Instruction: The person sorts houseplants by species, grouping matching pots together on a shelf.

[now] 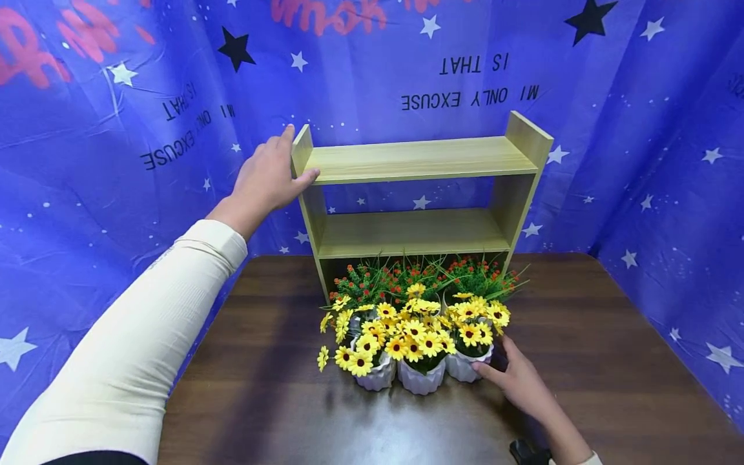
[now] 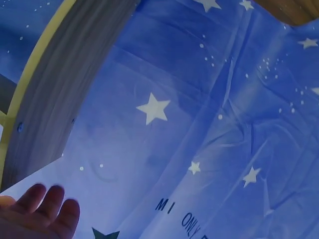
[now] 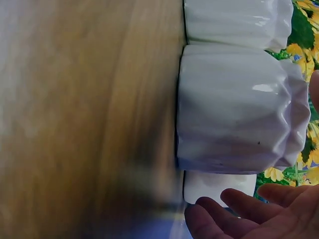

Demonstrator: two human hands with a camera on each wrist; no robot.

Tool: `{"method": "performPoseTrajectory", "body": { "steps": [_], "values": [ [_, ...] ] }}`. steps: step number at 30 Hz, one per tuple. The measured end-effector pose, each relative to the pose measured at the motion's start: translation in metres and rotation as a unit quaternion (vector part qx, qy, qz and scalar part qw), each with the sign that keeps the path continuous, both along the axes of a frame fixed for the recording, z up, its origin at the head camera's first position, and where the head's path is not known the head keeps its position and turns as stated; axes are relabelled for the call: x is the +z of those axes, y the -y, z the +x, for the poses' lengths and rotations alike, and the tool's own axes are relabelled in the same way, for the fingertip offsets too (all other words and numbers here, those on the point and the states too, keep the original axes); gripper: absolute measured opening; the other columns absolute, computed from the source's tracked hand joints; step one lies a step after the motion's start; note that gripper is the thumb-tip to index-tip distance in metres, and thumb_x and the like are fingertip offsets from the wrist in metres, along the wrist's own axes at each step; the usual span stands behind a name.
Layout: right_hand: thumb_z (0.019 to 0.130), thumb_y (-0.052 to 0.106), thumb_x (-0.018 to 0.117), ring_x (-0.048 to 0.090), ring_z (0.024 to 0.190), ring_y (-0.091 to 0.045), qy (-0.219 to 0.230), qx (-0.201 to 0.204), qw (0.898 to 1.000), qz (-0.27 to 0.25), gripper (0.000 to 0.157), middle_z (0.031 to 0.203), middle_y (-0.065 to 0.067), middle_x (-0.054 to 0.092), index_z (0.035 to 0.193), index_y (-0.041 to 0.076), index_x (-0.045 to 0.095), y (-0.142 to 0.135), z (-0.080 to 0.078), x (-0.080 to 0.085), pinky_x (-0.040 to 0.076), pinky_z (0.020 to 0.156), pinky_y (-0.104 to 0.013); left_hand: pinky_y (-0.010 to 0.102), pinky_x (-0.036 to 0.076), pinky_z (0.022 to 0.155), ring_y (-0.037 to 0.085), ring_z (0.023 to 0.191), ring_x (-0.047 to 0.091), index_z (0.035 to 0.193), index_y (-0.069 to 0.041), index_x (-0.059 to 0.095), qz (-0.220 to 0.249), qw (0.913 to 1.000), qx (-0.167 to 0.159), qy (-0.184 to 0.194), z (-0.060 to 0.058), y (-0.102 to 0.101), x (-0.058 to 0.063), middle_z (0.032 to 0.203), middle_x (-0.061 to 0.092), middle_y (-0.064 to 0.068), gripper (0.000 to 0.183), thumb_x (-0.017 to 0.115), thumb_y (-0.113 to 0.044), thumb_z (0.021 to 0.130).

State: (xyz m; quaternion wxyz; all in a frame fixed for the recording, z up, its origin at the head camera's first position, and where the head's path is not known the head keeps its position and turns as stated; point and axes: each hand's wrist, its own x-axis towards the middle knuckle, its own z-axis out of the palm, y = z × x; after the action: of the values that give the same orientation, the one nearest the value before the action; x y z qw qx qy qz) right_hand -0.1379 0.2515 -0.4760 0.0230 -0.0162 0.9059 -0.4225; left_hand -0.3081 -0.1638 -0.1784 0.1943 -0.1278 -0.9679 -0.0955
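Step, as I judge it: left hand steadies the wooden shelf while right hand gets set on the right pot. Left thumb crosses the front edge of the shelf's left side, fingers up and outside it — reads as a hold. Right fingers are spread wide beside the pot, thumb near its front; firm contact, can't tell.

Next move probably calls for closing on the pot's side, then lifting straight so blooms don't snag on the middle pot, just beside it. Left pot ends the row. All three sit on the tabletop before the shelf; red-flowered plants sit between.

Materials: glossy white pots, likely ceramic, fluted walls and wavy rims; yellow flowers, dark-centred, artificial-looking; pale wood-grain boards; dark brown wood-look tabletop; creased blue star-print cloth behind.
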Motion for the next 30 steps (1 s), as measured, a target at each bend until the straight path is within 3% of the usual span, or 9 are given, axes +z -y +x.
{"method": "performPoseTrajectory", "body": {
  "steps": [8,16,19,26,30],
  "values": [
    [0.088,0.047,0.073,0.041,0.132,-0.048,-0.008,-0.015,1.000,-0.001,0.089,0.141,-0.032,0.045,0.146,-0.004,0.031,0.005,-0.001,-0.001,0.032,0.103,-0.063,0.059,0.045,0.089,0.044,0.116,0.056,0.160,-0.014,0.007,0.048,0.9977,0.036,0.033,-0.003,-0.007,-0.007,0.133,0.054,0.028,0.102,0.059,-0.064,0.088],
    [0.086,0.041,0.076,0.049,0.124,-0.044,-0.029,-0.029,0.999,-0.018,0.086,0.133,-0.031,0.051,0.145,-0.004,0.032,0.010,-0.002,-0.002,0.038,0.098,-0.058,0.055,0.046,0.079,0.039,0.098,0.059,0.153,-0.010,0.029,0.079,0.9955,0.046,0.024,0.002,-0.012,-0.006,0.112,0.061,0.021,0.092,0.060,-0.065,0.087],
    [0.086,0.040,0.077,0.050,0.122,-0.044,-0.029,-0.035,0.999,-0.024,0.087,0.133,-0.031,0.051,0.147,-0.003,0.031,0.012,-0.002,-0.003,0.039,0.097,-0.058,0.055,0.046,0.079,0.041,0.098,0.060,0.151,-0.009,0.031,0.090,0.9940,0.055,0.025,0.003,-0.014,-0.008,0.110,0.062,0.023,0.090,0.061,-0.064,0.086],
    [0.085,0.026,0.081,0.053,0.119,-0.038,-0.055,-0.050,0.993,-0.091,0.085,0.132,-0.028,0.052,0.147,-0.003,0.030,0.022,-0.006,-0.013,0.042,0.096,-0.046,0.057,0.046,0.080,0.044,0.102,0.061,0.151,-0.010,0.031,0.104,0.9920,0.071,0.016,0.000,-0.019,-0.012,0.112,0.062,0.027,0.091,0.063,-0.063,0.085],
    [0.082,0.022,0.082,0.051,0.120,-0.040,-0.073,-0.059,0.990,-0.108,0.086,0.131,-0.029,0.051,0.145,-0.004,0.030,0.028,-0.007,-0.018,0.038,0.100,-0.049,0.057,0.047,0.080,0.044,0.103,0.061,0.153,-0.011,0.027,0.108,0.9913,0.072,0.021,-0.002,-0.018,-0.013,0.116,0.061,0.028,0.093,0.063,-0.063,0.085]
  ]
}}
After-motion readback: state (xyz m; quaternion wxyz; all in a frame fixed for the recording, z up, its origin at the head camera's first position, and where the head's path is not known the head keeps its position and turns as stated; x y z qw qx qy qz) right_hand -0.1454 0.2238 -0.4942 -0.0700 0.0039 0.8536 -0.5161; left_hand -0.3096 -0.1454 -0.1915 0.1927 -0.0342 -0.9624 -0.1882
